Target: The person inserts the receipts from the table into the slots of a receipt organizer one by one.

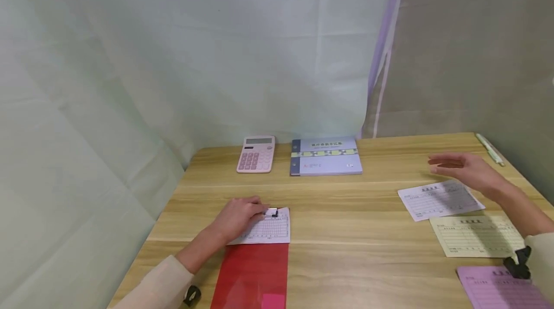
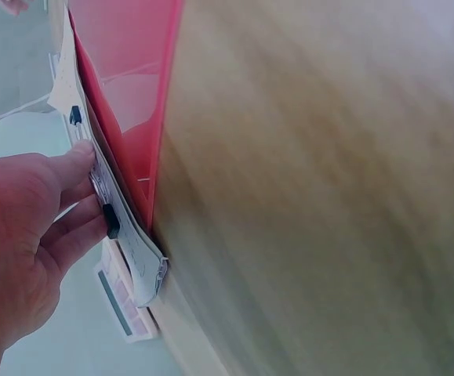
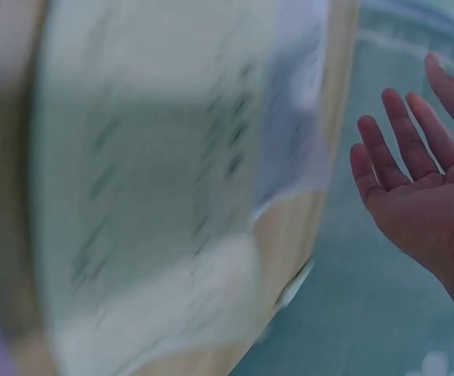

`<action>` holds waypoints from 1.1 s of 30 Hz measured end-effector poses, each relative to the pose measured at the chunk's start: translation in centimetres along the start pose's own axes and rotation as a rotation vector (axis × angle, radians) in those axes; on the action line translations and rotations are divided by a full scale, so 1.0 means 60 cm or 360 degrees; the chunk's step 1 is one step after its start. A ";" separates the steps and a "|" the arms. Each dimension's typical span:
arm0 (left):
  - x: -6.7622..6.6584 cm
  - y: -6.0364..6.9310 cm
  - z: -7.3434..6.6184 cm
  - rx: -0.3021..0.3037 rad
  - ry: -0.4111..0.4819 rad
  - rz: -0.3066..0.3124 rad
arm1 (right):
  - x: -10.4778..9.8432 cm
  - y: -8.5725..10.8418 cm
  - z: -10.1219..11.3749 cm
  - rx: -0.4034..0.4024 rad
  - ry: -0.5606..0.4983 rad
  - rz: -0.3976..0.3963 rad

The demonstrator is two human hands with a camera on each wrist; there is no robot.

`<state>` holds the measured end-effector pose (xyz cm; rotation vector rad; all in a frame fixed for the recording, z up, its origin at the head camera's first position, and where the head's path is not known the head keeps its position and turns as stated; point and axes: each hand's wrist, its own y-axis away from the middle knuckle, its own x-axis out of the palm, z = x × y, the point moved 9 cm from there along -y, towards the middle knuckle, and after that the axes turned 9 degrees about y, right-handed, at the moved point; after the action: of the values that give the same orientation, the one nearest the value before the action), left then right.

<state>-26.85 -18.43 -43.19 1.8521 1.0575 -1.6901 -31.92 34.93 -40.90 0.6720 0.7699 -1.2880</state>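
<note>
My left hand (image 1: 238, 216) grips the metal clip (image 1: 271, 212) with black ends at the top of a red folder (image 1: 253, 270). White printed forms (image 1: 279, 229) lie under the clip, partly hidden by that hand. Up close in the left wrist view, the thumb and fingers are around the clip (image 2: 110, 215), with the paper edges beside them. My right hand (image 1: 469, 169) hovers over a white slip (image 1: 428, 201), holding nothing. The right wrist view shows its fingers (image 3: 403, 141) spread and loosely bent, apart from the blurred slips.
A pale yellow slip (image 1: 472, 239) and a purple slip (image 1: 493, 290) lie nearer on the right. At the table's back are a pink calculator (image 1: 255, 155) and a blue-white account book (image 1: 326, 160). A pen (image 1: 489, 148) rests by the right edge. Curtains surround the table (image 1: 359, 251).
</note>
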 end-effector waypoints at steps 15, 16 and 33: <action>-0.008 0.003 -0.005 0.0039 0.0011 -0.0030 | -0.019 0.052 -0.125 0.0160 0.0168 -0.0171; -0.007 0.003 -0.005 0.0035 0.0007 -0.0028 | -0.018 0.052 -0.127 0.0176 0.0182 -0.0179; -0.003 -0.001 -0.002 0.0023 0.0013 -0.0007 | -0.007 0.039 -0.113 0.0132 0.0241 -0.0247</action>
<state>-26.79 -18.34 -43.01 1.8685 1.0561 -1.6985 -30.49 40.96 -44.48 0.7958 0.9104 -1.4275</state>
